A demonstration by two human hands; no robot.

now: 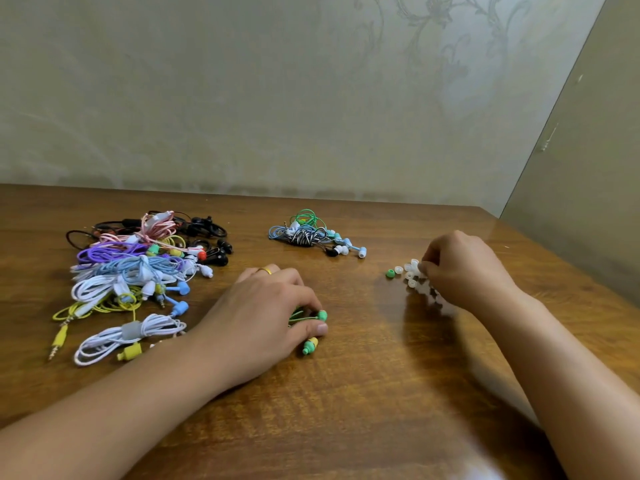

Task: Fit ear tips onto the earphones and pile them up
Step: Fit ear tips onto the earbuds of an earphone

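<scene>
1. My left hand (266, 306) curls over a green earphone (322, 315), pinching its cable against the wooden table (346, 393); a second green-and-yellow earbud (310, 345) lies just beside my thumb.
2. My right hand (464, 268) has its fingers bent into a cluster of white ear tips (410, 271); I cannot tell if it grasps one.
3. One green ear tip (390, 273) sits just left of them.
4. A small finished pile (311, 235) lies beyond, and a large tangled heap of earphones (138, 271) on the left.

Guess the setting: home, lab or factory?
Probably a home, with piecework done at a table: a wooden table pushed into a corner, floral wallpaper behind, loose earphones and ear tips lying on bare wood.
</scene>
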